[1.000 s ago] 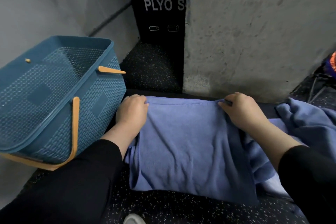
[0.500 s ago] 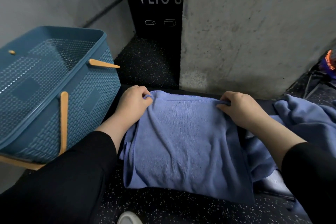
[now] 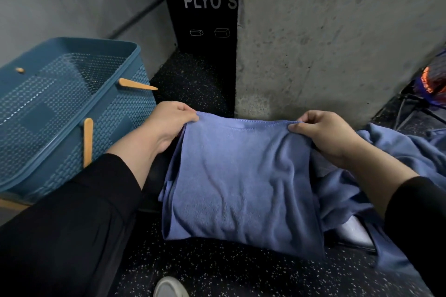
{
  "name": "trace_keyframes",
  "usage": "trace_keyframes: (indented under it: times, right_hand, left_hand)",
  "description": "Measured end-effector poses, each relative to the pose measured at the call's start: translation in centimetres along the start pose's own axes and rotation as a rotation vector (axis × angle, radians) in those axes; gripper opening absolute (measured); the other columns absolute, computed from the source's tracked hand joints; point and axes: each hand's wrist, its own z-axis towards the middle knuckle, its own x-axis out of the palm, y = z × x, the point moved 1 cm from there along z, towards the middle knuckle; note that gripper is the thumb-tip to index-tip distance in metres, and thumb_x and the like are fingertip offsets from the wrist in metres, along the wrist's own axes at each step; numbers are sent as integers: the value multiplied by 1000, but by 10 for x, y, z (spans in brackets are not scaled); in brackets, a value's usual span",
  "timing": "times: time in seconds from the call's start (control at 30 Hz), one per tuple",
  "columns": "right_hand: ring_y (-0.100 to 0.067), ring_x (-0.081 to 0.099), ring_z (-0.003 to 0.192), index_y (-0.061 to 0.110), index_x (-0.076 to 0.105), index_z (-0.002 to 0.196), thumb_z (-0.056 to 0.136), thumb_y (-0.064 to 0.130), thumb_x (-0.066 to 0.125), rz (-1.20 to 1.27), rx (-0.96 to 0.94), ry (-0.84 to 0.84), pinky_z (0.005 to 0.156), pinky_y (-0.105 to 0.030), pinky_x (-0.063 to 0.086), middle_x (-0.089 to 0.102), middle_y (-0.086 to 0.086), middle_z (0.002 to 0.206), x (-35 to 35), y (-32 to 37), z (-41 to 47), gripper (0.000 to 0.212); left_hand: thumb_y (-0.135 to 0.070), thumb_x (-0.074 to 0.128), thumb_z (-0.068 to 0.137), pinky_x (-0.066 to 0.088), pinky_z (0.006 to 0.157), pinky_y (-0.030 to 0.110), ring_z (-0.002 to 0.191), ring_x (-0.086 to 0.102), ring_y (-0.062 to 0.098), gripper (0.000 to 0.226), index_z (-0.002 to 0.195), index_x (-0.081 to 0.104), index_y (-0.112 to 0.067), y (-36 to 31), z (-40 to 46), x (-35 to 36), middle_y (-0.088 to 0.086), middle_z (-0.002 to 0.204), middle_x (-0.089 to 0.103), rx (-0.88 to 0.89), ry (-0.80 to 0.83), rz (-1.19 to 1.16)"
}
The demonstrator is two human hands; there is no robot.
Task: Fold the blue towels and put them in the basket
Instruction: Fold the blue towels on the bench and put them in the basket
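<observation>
A folded blue towel [image 3: 241,176] lies in front of me on the dark speckled floor. My left hand [image 3: 169,120] pinches its far left corner and my right hand [image 3: 323,132] pinches its far right corner; the far edge is lifted and stretched between them. More blue towels [image 3: 405,152] lie rumpled to the right, partly under the folded one. The teal woven basket [image 3: 72,113] with tan handles stands at the left, tilted, and no towel shows inside it.
A grey concrete pillar [image 3: 337,43] rises just behind the towel. A black panel [image 3: 205,19] lettered "PLYO S" stands beside it. Dark gear with orange markings [image 3: 432,82] sits at the far right. A shoe tip [image 3: 169,288] shows at the bottom.
Both hands have gone from resting on the towel's far corners to pinching them and lifting the far edge off the floor. The camera view has shifted slightly.
</observation>
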Motion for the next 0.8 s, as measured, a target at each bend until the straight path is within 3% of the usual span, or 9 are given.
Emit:
trace_keyframes:
  times: [0.07, 0.33, 0.43, 0.5, 0.57, 0.63, 0.7, 0.73, 0.8]
  right_hand:
    - [-18, 50, 65, 17, 64, 71, 70, 41, 81, -21, -17, 17, 66, -40, 42, 60, -4, 67, -4, 3, -3, 30]
    - [-9, 49, 57, 16, 66, 75, 88, 35, 75, -107, -165, -156, 58, -28, 40, 61, 8, 62, -39, 58, -48, 24]
    - [-4, 43, 48, 18, 62, 74, 90, 35, 73, -179, -237, -236, 53, -27, 37, 57, 8, 59, -54, 77, -79, 26]
    - [-6, 45, 43, 19, 62, 77, 91, 34, 70, -241, -266, -268, 45, -23, 36, 57, 5, 59, -64, 86, -102, 23]
    - [-7, 51, 46, 20, 63, 80, 92, 34, 69, -282, -295, -305, 46, -23, 40, 61, 1, 64, -72, 95, -124, 19]
    - [-8, 54, 54, 21, 62, 83, 92, 33, 70, -288, -341, -366, 53, -25, 44, 63, 4, 68, -79, 104, -143, 17]
    - [-3, 57, 59, 26, 63, 95, 93, 28, 69, -277, -394, -395, 54, -11, 42, 63, 9, 76, -84, 115, -160, 7]
    - [-2, 58, 59, 27, 66, 104, 94, 26, 68, -287, -397, -385, 52, -8, 40, 64, 8, 78, -86, 120, -166, 10]
    - [-19, 61, 65, 18, 71, 103, 95, 29, 66, -386, -400, -379, 52, -17, 36, 66, 3, 75, -92, 129, -175, 15]
  left_hand:
    - [-14, 73, 69, 41, 62, 27, 70, 55, 17, 4, 67, 72, -17, -4, -4, -5, 3, 69, 65, 34, -21, 95]
    - [-23, 68, 90, 41, 70, 32, 70, 52, 11, 13, 78, 70, -27, -48, -54, -26, 1, 73, 64, 372, -192, 128]
    - [-26, 61, 97, 45, 71, 38, 70, 55, 17, 13, 86, 66, -28, -66, -86, -33, 11, 80, 69, 480, -230, 176]
    - [-31, 58, 99, 50, 81, 46, 77, 61, 28, 10, 91, 63, -30, -75, -108, -37, 7, 82, 70, 520, -273, 220]
    - [-34, 56, 99, 50, 84, 50, 80, 63, 26, 8, 92, 59, -36, -86, -128, -40, 0, 79, 69, 578, -303, 215]
    - [-27, 57, 100, 49, 78, 42, 69, 56, 18, 12, 100, 58, -39, -93, -143, -41, 2, 71, 63, 632, -311, 168]
    - [-23, 56, 102, 47, 73, 31, 63, 46, 11, 30, 128, 55, -38, -101, -155, -43, 10, 67, 51, 667, -306, 164]
    - [-24, 56, 102, 50, 77, 30, 65, 49, 8, 32, 132, 56, -35, -104, -159, -44, 4, 67, 53, 678, -311, 177]
    - [-31, 55, 100, 54, 85, 43, 73, 57, 7, 16, 109, 66, -39, -111, -167, -48, -10, 76, 64, 688, -339, 202]
